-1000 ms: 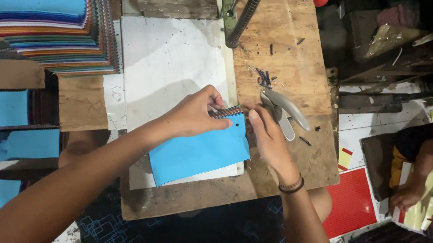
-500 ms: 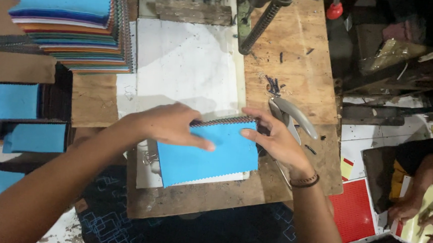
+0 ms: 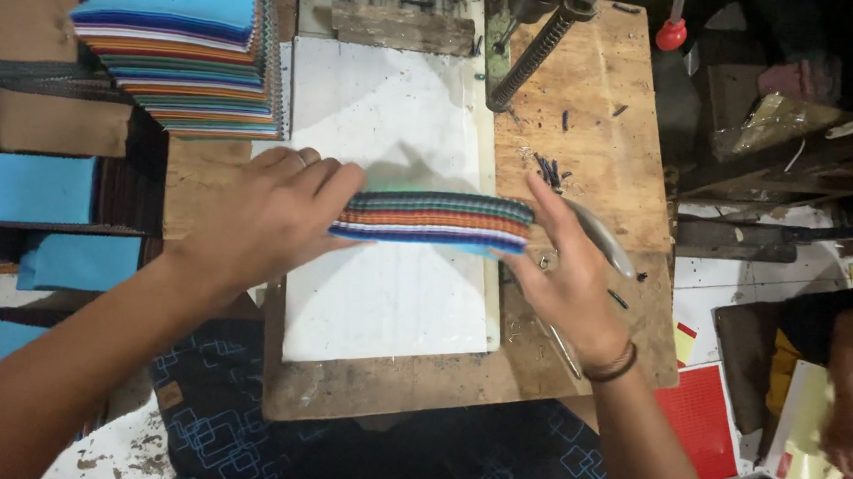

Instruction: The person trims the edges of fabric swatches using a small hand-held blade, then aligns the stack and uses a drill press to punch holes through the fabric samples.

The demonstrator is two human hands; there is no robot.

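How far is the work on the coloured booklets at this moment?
Done, it seems: a tall stack of bound multicoloured booklets lies at the table's far left. In hand: the left hand and right hand hold one striped booklet upright on its edge over the white board. Left: blue covers lie beside the table; how many remain cannot be told.

A small bookbinding workshop. The landmark is a scarred wooden workbench (image 3: 590,141), littered with wire offcuts. At its far edge stands a metal press lever (image 3: 532,54); left of it rise stacks of coloured-page notebooks (image 3: 177,47) and blue covers (image 3: 25,187); right of it, cluttered shelves (image 3: 790,104) and red sheets (image 3: 696,424).
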